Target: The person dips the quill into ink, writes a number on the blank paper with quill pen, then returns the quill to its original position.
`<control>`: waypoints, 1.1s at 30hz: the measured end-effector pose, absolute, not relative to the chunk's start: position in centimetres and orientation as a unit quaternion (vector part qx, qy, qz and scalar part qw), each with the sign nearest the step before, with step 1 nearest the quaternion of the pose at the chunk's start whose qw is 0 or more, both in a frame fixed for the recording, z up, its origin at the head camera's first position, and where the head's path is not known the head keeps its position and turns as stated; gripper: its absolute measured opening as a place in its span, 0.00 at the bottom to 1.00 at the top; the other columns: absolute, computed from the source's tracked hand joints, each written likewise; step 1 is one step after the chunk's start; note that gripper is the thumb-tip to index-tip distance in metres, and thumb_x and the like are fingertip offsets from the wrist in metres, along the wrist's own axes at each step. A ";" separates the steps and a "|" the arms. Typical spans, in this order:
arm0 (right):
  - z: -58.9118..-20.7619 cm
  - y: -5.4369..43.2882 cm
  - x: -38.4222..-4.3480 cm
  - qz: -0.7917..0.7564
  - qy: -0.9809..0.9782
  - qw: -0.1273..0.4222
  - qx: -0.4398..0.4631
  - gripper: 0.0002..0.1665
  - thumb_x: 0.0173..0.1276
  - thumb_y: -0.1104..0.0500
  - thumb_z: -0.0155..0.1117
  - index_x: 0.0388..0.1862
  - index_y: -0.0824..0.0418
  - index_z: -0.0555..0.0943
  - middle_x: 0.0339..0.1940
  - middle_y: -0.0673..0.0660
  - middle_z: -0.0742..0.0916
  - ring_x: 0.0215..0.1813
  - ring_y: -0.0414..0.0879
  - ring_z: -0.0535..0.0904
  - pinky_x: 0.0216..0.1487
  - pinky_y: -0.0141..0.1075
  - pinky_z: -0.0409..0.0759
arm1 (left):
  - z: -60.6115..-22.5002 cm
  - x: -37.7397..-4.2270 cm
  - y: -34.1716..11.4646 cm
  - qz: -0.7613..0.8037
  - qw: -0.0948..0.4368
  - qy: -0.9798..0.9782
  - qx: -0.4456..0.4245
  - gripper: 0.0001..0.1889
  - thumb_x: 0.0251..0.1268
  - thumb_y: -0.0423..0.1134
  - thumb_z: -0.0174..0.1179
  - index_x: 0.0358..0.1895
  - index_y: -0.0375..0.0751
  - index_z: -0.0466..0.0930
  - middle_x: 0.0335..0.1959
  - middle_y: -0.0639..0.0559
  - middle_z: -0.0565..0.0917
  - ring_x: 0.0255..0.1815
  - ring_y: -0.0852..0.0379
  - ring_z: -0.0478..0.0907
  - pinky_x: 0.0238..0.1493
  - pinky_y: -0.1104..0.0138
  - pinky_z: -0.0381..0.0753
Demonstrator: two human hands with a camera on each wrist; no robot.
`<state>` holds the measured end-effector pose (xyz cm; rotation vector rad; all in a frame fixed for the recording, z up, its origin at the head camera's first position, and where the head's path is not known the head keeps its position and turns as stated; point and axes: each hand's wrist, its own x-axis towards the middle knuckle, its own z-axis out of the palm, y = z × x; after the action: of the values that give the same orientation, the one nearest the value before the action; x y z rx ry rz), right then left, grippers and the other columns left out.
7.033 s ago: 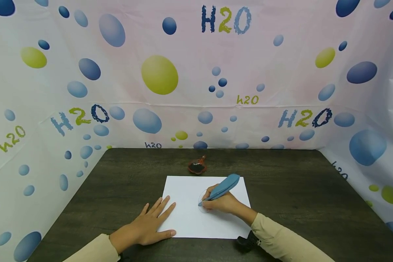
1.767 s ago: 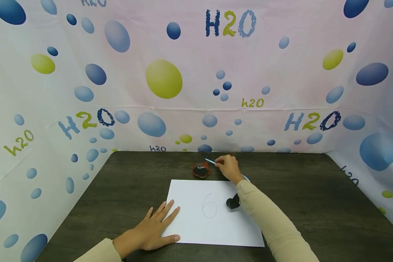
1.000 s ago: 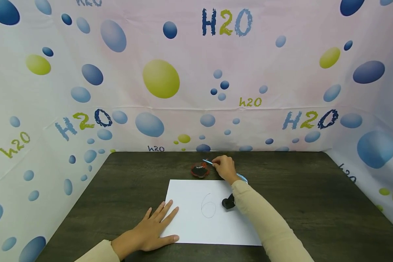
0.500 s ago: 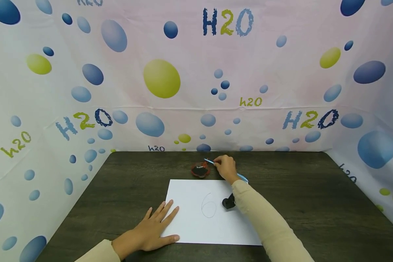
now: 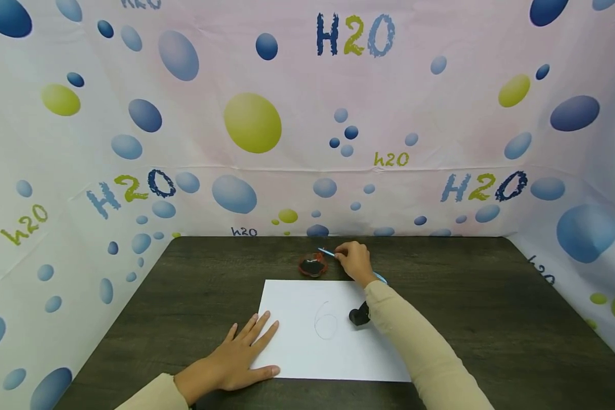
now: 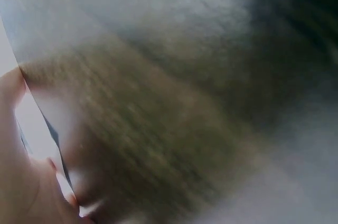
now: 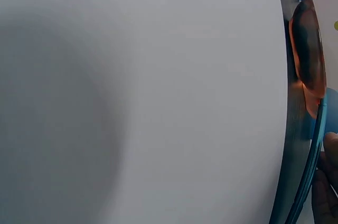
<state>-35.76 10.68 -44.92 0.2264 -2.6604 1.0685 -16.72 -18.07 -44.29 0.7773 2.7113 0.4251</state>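
My right hand [image 5: 355, 263] pinches a blue feather-shaped pen [image 5: 327, 252] behind the paper. The pen's point reaches left, right at the neck of a small orange-red glass inkwell [image 5: 313, 266] with dark contents. In the right wrist view, the blue pen [image 7: 311, 166] meets the narrow end of the inkwell [image 7: 309, 49], with fingertips at the right edge. A thin figure 6 [image 5: 315, 329] is drawn on the white paper [image 5: 292, 359]. My left hand [image 5: 236, 361] lies flat with spread fingers over the paper's left edge; the left wrist view is blurred.
The dark wooden table [image 5: 466, 296] extends on both sides of the paper. A white backdrop [image 5: 307, 85] with blue and green dots closes off the back and sides. A black wrist camera [image 5: 359, 315] under my right forearm overlaps the paper.
Seven seconds ago the pen was drawing a round line on the paper. My right hand has since gone back to the inkwell, leaving the figure 6; lately both hands stay nearly still.
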 end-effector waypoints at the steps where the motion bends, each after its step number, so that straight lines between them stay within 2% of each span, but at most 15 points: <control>1: -44.9 10.7 -35.8 0.368 -0.917 0.130 0.077 0.11 0.62 0.62 0.69 0.43 0.64 0.87 0.39 0.60 0.89 0.41 0.53 0.84 0.45 0.48 0.79 | -44.3 -16.7 -18.1 0.146 0.143 0.941 0.269 0.45 0.66 0.69 0.45 0.77 0.46 0.48 0.78 0.40 0.42 0.76 0.33 0.41 0.62 0.28 0.41; 9: -44.4 11.2 -35.9 0.363 -0.920 0.118 0.087 0.15 0.63 0.59 0.69 0.47 0.65 0.85 0.41 0.60 0.88 0.41 0.52 0.84 0.42 0.46 0.81 | -44.2 -17.2 -18.3 0.136 0.149 0.943 0.264 0.46 0.65 0.70 0.44 0.77 0.45 0.46 0.78 0.42 0.41 0.77 0.36 0.40 0.64 0.30 0.41; 15: -43.1 12.1 -35.9 0.358 -0.922 0.106 0.102 0.17 0.64 0.57 0.68 0.48 0.66 0.84 0.43 0.61 0.88 0.45 0.54 0.84 0.46 0.48 0.81 | -44.8 -17.7 -18.5 0.136 0.143 0.945 0.260 0.46 0.65 0.72 0.40 0.77 0.47 0.45 0.79 0.45 0.41 0.77 0.38 0.40 0.66 0.31 0.40; 21: -41.8 13.4 -35.6 0.355 -0.924 0.088 0.114 0.21 0.66 0.54 0.67 0.51 0.67 0.83 0.45 0.62 0.88 0.47 0.55 0.84 0.46 0.46 0.82 | -45.2 -18.3 -18.9 0.132 0.121 0.948 0.264 0.42 0.67 0.71 0.37 0.78 0.51 0.46 0.79 0.46 0.43 0.77 0.38 0.42 0.65 0.32 0.46; 27: -39.7 14.8 -34.9 0.322 -0.932 0.066 0.153 0.22 0.67 0.55 0.65 0.55 0.67 0.81 0.53 0.63 0.85 0.52 0.57 0.81 0.52 0.48 0.79 | -43.4 -19.2 -19.6 0.152 0.123 0.948 0.250 0.42 0.67 0.69 0.42 0.77 0.50 0.49 0.78 0.45 0.46 0.77 0.36 0.43 0.63 0.29 0.45; 33: -37.4 17.1 -33.7 0.295 -0.931 0.076 0.200 0.21 0.68 0.56 0.64 0.56 0.65 0.80 0.58 0.64 0.82 0.61 0.61 0.75 0.61 0.54 0.72 | -41.0 -20.2 -21.1 0.117 0.048 0.963 0.238 0.41 0.66 0.69 0.45 0.77 0.54 0.49 0.78 0.45 0.50 0.76 0.34 0.44 0.63 0.28 0.44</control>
<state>-33.65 17.12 -37.38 0.5996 -2.7922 0.8829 -20.24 -21.07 -40.98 0.7244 2.9372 0.3564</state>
